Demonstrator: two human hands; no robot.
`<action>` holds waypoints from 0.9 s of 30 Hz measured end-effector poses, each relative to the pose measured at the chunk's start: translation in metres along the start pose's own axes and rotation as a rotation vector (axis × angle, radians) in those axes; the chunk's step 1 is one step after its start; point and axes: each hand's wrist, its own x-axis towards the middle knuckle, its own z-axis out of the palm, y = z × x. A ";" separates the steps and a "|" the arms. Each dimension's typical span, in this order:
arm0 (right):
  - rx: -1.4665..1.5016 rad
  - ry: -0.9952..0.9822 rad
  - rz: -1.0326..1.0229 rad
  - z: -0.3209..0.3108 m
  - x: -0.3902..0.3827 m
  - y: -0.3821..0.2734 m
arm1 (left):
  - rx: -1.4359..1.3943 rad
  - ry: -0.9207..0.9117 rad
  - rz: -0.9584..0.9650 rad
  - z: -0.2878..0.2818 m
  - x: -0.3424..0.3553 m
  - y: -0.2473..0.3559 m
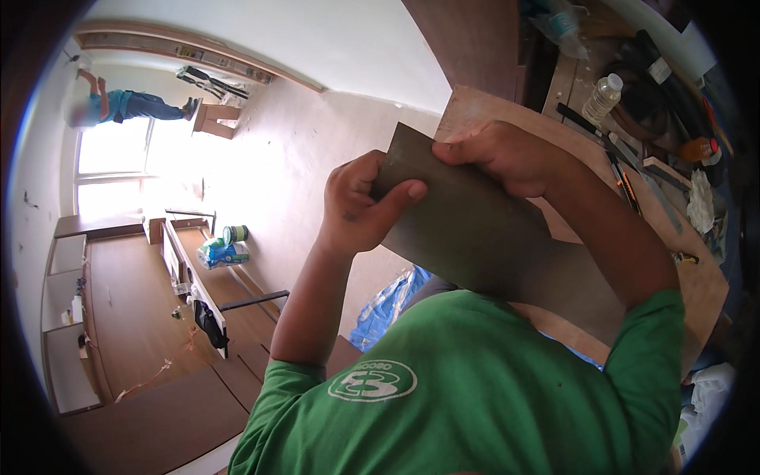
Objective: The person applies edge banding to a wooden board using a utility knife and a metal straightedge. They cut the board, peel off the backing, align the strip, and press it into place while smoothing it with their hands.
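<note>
A long, thin dark grey-brown sheet is held up in front of my chest, its far end between my two hands. It bends as it runs back over the work board toward my right elbow. My left hand grips the left edge near the corner, thumb on the face and fingers curled at the edge. My right hand pinches the opposite edge, with the thumb near the end and the other fingers partly hidden. Under the sheet and my right arm lies a pale wooden board.
At the right are a clear bottle, an orange-and-black cutter, a metal ruler and an orange bottle. Blue-white plastic sheeting lies below. Another person stands on a wooden stool by the window.
</note>
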 end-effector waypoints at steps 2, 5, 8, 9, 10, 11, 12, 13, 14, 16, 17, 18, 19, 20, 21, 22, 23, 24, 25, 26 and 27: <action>0.032 -0.021 0.032 0.001 -0.001 0.001 | -0.005 0.017 0.039 0.002 0.002 0.001; 0.065 -0.033 0.113 0.007 -0.004 0.003 | -0.030 0.073 0.117 0.005 0.003 -0.007; 0.003 -0.040 0.188 0.013 -0.008 0.002 | -0.049 0.131 0.212 0.008 -0.002 -0.022; -0.016 -0.051 0.209 0.016 -0.009 0.003 | -0.054 0.147 0.247 0.010 -0.002 -0.024; -0.036 -0.063 0.230 0.018 -0.010 0.004 | -0.085 0.216 0.316 0.015 0.001 -0.023; -0.034 -0.076 0.216 0.019 -0.009 0.007 | -0.116 0.286 0.385 0.022 0.006 -0.019; -0.030 -0.084 0.197 0.018 -0.008 0.011 | -0.075 0.272 0.398 0.022 0.007 -0.016; -0.026 -0.093 0.177 0.018 -0.009 0.013 | -0.033 0.259 0.414 0.022 0.009 -0.013; -0.049 -0.092 0.161 0.019 -0.010 0.013 | 0.008 0.247 0.430 0.021 0.010 -0.009; -0.089 -0.092 0.135 0.023 -0.013 0.015 | 0.209 0.151 0.500 0.012 0.010 -0.014; -0.145 -0.056 0.151 0.025 -0.018 0.010 | 0.162 0.175 0.459 0.012 0.009 -0.012; -0.198 -0.021 0.174 0.028 -0.026 -0.001 | 0.113 0.198 0.411 0.014 0.005 -0.011; -0.250 0.016 0.196 0.028 -0.032 -0.006 | 0.064 0.218 0.363 0.016 0.000 -0.007; -0.326 0.041 0.140 0.021 -0.033 -0.004 | -0.043 0.223 0.244 0.016 -0.004 0.001; -0.403 0.077 0.080 0.009 -0.041 -0.002 | -0.125 0.220 0.204 0.016 -0.006 0.005; -0.479 0.110 0.025 -0.003 -0.048 0.001 | -0.205 0.217 0.158 0.013 -0.009 0.006; -0.555 0.103 0.013 -0.014 -0.056 0.004 | -0.226 0.200 0.138 0.011 -0.009 0.007; -0.628 0.093 0.000 -0.026 -0.063 0.006 | -0.217 0.213 0.132 0.010 -0.009 0.006; -0.701 0.082 -0.012 -0.034 -0.071 0.011 | -0.208 0.226 0.128 0.010 -0.009 0.005; -0.774 0.076 -0.024 -0.037 -0.082 0.015 | -0.199 0.239 0.123 0.011 -0.010 0.004; -0.853 0.068 -0.038 -0.037 -0.093 0.018 | -0.155 0.257 0.119 0.012 -0.009 0.009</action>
